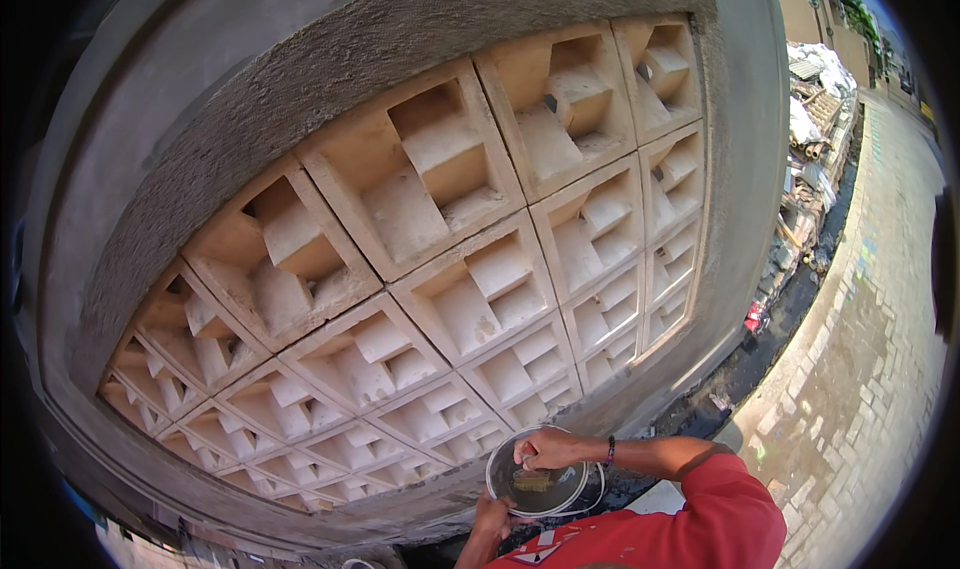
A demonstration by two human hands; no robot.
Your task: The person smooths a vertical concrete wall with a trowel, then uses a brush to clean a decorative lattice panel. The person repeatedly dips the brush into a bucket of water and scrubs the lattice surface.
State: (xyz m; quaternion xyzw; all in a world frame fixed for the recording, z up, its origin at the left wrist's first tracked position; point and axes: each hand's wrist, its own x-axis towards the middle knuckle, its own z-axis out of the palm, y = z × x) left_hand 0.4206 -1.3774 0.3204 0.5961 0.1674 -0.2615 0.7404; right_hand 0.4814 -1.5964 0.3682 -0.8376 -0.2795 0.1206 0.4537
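My right hand [540, 450] reaches over a round bucket [491, 474] with a pale rim and dark grey liquid or coating inside, and grips a brush [532, 479] whose yellowish bristles are down within the bucket. At the bucket's near left side, my left hand [492, 513] is closed on the rim. The bucket is held low in front of a wall of cream breeze blocks [468, 296], which sit in a rough grey cement surround [280, 89].
A narrow dark drain [741, 364] runs along the wall's foot on the right. Beyond it lie a paved walkway [880, 319] and a heap of pipes, white sacks and rubble [815, 114]. Another pale container [358, 563] shows at the lower edge.
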